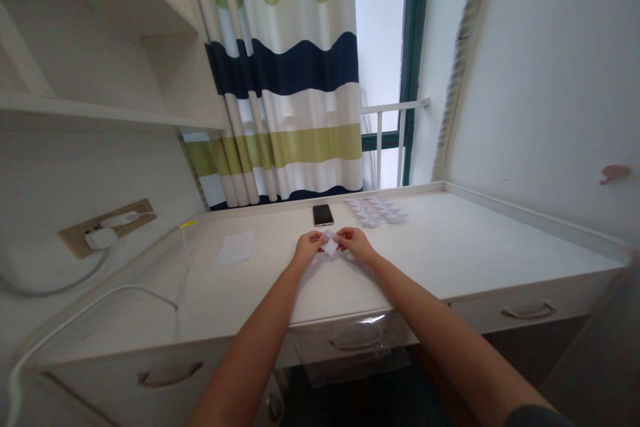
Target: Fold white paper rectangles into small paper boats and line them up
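From the head view, I am seeing the left hand (306, 247) and right hand (355, 242) pinching opposite sides of a small paper (329, 241), fingers closed on it just above the desk (420, 240). Gripping from both sides is, I judge, steadying it and leaving its middle visible. The phone (323, 215) is lying just beyond; the folded pieces (377, 210) are sitting in rows ahead of the right hand, probably grouped to stay within reach. Flat sheets (237, 248) are resting left.

For moving, I am finding more width rightward, the desk running to its raised rim (530, 227). Forward, the phone and pieces are narrowing my path; nearer, the front edge is passing beneath the forearms.
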Motion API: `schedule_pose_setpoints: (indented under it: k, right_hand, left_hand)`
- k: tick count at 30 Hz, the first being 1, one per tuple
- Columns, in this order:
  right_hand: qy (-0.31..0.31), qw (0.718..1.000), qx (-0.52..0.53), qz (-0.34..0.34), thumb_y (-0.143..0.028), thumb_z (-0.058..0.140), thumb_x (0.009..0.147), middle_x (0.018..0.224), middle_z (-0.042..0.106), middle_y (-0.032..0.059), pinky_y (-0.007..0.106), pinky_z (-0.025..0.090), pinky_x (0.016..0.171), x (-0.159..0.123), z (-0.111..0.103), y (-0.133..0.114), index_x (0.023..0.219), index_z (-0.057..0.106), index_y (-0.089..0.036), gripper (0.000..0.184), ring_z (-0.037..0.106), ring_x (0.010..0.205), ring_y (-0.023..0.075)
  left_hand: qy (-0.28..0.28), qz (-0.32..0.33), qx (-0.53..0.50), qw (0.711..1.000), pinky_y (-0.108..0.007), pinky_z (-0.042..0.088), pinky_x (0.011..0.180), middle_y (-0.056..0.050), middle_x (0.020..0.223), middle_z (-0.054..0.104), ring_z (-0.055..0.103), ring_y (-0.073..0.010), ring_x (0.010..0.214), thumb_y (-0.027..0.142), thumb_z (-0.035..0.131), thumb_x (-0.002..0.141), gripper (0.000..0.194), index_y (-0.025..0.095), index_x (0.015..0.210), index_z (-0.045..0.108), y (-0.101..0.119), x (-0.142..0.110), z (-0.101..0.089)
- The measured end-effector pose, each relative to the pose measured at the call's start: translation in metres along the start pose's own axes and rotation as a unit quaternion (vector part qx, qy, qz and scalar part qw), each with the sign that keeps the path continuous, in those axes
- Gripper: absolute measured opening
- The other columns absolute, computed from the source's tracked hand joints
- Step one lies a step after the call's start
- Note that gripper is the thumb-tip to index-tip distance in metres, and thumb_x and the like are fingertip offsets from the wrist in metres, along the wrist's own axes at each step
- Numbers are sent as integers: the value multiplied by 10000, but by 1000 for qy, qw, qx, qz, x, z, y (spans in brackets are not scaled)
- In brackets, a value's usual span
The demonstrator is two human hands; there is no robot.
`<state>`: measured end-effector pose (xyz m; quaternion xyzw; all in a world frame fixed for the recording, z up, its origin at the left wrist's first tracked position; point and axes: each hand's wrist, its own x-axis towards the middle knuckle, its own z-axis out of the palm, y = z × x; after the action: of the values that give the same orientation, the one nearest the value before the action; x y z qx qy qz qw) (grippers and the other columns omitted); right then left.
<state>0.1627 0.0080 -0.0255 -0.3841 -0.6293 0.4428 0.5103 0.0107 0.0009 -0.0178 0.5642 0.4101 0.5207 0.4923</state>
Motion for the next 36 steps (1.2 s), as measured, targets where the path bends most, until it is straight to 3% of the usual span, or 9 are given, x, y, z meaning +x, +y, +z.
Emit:
schedule_pose_setpoints:
  k: [5, 10, 18, 30, 36]
  right_hand:
    - [50, 997, 62, 8, -329, 670, 531, 460, 566, -33, 245, 464, 490, -2, -1, -4, 685, 538, -156, 267, 557, 442, 114]
    - [43, 994, 96, -8, -303, 676, 530, 506, 588, -37, 256, 477, 542, -5, -1, -10, 735, 540, -170, 280, 577, 498, 116]
    - [21, 994, 107, -20, -286, 686, 520, 591, 606, -21, 267, 459, 586, -9, -1, -15, 755, 553, -178, 291, 588, 587, 126]
    - [64, 993, 93, -24, -281, 668, 512, 593, 584, -22, 248, 438, 550, -2, -4, -8, 663, 555, -162, 223, 552, 559, 105]
    - [41, 993, 107, -27, -277, 665, 523, 596, 593, -27, 244, 435, 557, -5, -4, -10, 734, 572, -179, 251, 568, 576, 112]
  left_hand:
    - [-10, -16, -18, 1000, -219, 464, 508, -22, 622, 616, 563, -104, 523, 195, 682, 539, 346, 109, 857, 577, 1, -1, 3]
    - [-1, 36, -22, 999, -236, 481, 533, 5, 573, 590, 563, -105, 528, 222, 608, 623, 399, 132, 1002, 520, 7, -5, 3]
    - [31, 76, -22, 996, -222, 475, 524, 22, 539, 572, 533, -84, 472, 265, 607, 605, 325, 140, 892, 520, 6, -4, 1]
    - [27, 38, -72, 996, -277, 500, 596, -25, 617, 621, 574, -113, 546, 259, 674, 541, 380, 116, 876, 567, 10, -7, 2]
    - [42, 27, -75, 996, -259, 504, 577, -34, 643, 629, 565, -98, 528, 240, 679, 533, 259, 103, 740, 605, 11, -6, 1]
